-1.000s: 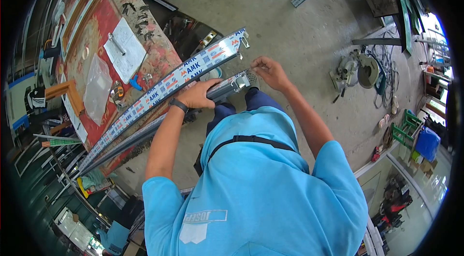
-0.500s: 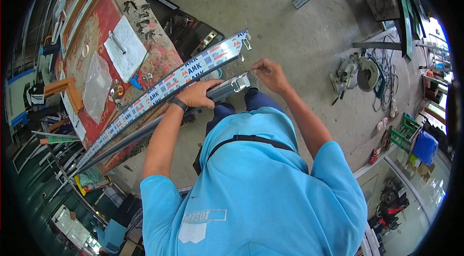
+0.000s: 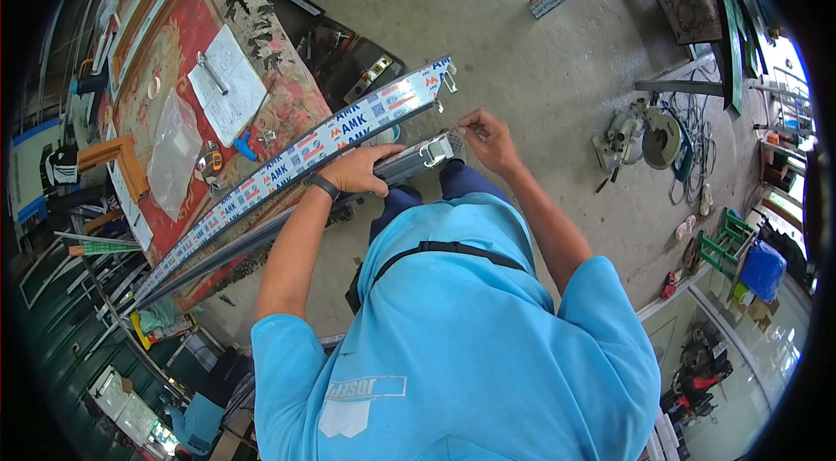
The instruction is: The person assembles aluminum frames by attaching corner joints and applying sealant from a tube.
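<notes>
My left hand (image 3: 359, 171) is wrapped over the grey metal profile (image 3: 409, 163), near its cut end. Beside it runs a long profile (image 3: 353, 124) covered in printed AMK film, its angled end pointing up and to the right. At the open end of the grey profile is my right hand (image 3: 488, 141), thumb and fingers pinched together. What the pinch holds, right by the profile's corner, is too small to make out. Both profiles reach down and left along the table's edge.
A red patterned table (image 3: 187, 52) at the left bears a paper sheet (image 3: 228, 100), a plastic bag (image 3: 174, 148), a tape measure (image 3: 210, 161) and wooden frames (image 3: 131, 167). On the floor at the right are a circular saw (image 3: 640, 137), cables and a green stool (image 3: 727, 243).
The view has shifted very slightly. My right hand has moved a little at the profile's end; my left hand keeps its hold.
</notes>
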Tool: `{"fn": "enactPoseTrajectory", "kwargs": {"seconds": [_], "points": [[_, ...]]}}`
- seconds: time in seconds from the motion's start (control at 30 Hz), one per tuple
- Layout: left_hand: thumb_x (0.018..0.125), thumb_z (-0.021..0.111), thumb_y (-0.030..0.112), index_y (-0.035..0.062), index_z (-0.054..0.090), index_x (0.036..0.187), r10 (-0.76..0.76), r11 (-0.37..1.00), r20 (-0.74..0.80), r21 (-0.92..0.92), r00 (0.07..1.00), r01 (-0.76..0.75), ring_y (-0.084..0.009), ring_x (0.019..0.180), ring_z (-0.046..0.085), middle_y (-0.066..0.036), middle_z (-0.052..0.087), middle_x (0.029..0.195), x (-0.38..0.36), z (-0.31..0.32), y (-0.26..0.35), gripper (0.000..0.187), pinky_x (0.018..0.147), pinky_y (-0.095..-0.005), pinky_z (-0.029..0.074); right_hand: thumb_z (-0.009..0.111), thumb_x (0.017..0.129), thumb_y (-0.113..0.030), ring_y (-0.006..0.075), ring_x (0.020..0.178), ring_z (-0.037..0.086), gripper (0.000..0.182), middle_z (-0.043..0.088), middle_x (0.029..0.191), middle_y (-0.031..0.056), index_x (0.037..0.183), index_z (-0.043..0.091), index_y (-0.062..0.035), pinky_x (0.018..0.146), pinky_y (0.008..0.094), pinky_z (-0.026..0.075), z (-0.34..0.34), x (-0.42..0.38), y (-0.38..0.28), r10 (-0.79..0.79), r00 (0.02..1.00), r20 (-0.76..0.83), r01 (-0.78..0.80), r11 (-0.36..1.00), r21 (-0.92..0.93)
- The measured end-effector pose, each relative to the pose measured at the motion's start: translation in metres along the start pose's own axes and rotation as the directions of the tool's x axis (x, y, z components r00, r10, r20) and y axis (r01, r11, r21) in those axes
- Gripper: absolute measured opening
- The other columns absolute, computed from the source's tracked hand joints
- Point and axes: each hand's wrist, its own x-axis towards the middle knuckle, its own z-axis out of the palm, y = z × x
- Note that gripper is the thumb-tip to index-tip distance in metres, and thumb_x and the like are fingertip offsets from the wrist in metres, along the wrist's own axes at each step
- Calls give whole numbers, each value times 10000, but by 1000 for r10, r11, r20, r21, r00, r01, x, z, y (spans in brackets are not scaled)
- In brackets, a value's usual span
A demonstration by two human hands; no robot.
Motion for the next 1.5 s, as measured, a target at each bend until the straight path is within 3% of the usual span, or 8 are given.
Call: {"fn": "enactPoseTrajectory", "kwargs": {"seconds": [0.53, 0.63, 0.83, 1.03, 1.13, 1.27, 1.37, 1.5], "points": [[661, 778, 151, 64, 498, 1510, -6, 998, 40, -57, 999, 8, -246, 1069, 663, -143, 701, 1208, 3, -1, -8, 899, 981, -359, 521, 724, 921, 9, 175, 988, 711, 114, 749, 1061, 85, 1031, 734, -17, 944, 334, 569, 14, -6, 7, -32, 996, -86, 29, 999, -32], [637, 810, 260, 84, 497, 1524, -40, 996, 59, -73, 997, 45, -314, 1155, 674, -198, 694, 1279, 4, -3, -7, 957, 1022, -376, 515, 753, 900, 0, 191, 1035, 709, 133, 750, 1099, 86, 1028, 772, -31, 902, 336, 581, 16, -8, 14, -123, 978, -170, 121, 992, -26], [645, 813, 207, 88, 498, 1523, -38, 997, 66, -70, 997, 43, -292, 1153, 669, -184, 693, 1267, 3, -4, -1, 941, 1022, -372, 511, 767, 865, -9, 287, 1106, 680, 207, 720, 1263, 105, 1067, 782, -54, 940, 399, 557, 32, -20, 4, -338, 907, -251, 206, 877, -434], [644, 819, 209, 70, 494, 1523, -27, 993, 77, -116, 997, 36, -299, 1164, 664, -177, 690, 1273, 4, -5, -4, 947, 1032, -379, 506, 635, 905, 60, 362, 1215, 625, 404, 623, 1434, 146, 1269, 725, -88, 1020, 421, 525, 11, -27, -7, -278, 959, 56, 265, 809, -525], [673, 808, 188, 91, 495, 1528, 124, 992, 13, 2, 992, -124, -265, 1219, 649, -149, 679, 1327, 5, 0, -13, 916, 1058, -381, 490, 571, 935, 75, 392, 1284, 594, 443, 556, 1506, 177, 1319, 704, -103, 1068, 421, 506, 5, -22, -18, -164, 981, 100, 190, 910, -368], [664, 826, 257, -3, 400, 1547, 171, 981, -220, 131, 960, -145, -420, 1370, 527, -282, 541, 1468, -12, 37, -17, 1015, 1165, -448, 422, 576, 992, 23, 281, 1337, 583, 452, 532, 1535, 149, 1434, 604, -69, 1074, 390, 502, 18, -36, 15, 39, 999, -29, -37, 998, 51], [594, 781, 173, 18, 434, 1517, 199, 950, -415, 305, 888, -70, -414, 1200, 584, -217, 593, 1359, -16, 58, -12, 998, 1016, -494, 473, 591, 1043, -60, 191, 1083, 626, 371, 607, 1327, 106, 1414, 594, -38, 919, 319, 535, 35, -44, -28, -121, 955, -272, 42, 959, -280], [631, 840, 133, 62, 413, 1539, 223, 867, -560, 489, 798, 100, -358, 1262, 526, -148, 531, 1407, -24, 61, -9, 1007, 1066, -476, 423, 641, 997, -9, 173, 928, 593, 302, 615, 1208, 120, 1299, 638, -9, 805, 313, 514, 54, -21, -85, -362, 924, -122, 265, 836, -480]]}}
